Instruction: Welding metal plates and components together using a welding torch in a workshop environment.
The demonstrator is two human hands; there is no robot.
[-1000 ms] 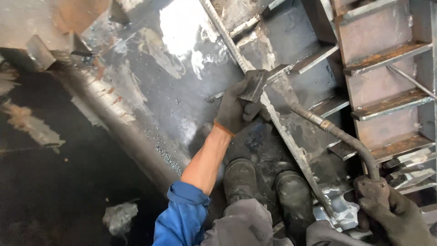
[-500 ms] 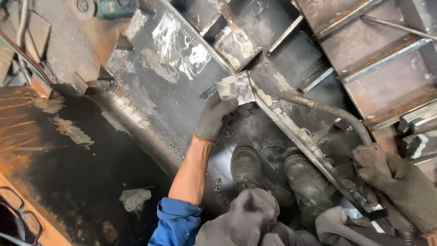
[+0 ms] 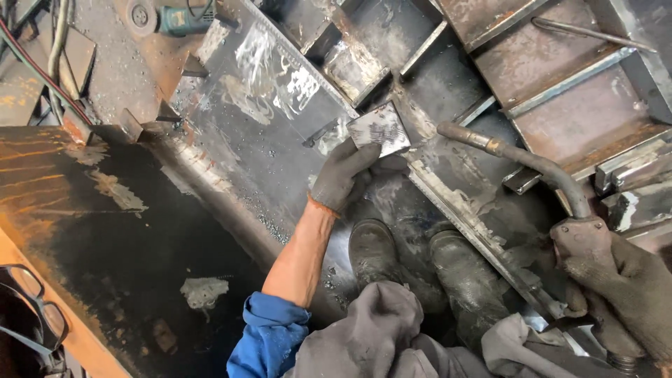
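We can't see the right hand (image 3: 623,280) whole: the frame's right and bottom edges crop it. Angle grinder (image 3: 168,17) clipped by the top edge. Glasses (image 3: 28,308) cut at the left edge. Left hand's (image 3: 341,175) fingertips hidden behind the metal plate (image 3: 379,128).

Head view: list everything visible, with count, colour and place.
plate: one, small, grey metal, centre, held up by left hand
torch: one, curved brown neck, right, gripped by right hand
grinder: one, teal, top left
cables: several, dark and red, top left
steel panel: one, shiny grey, upper centre
ribbed frame: rusty brown, top right
glasses: one pair, dark, bottom left
boots: two, dark, bottom centre
left hand: grey glove, fingers on plate
right hand: grey glove, bottom right
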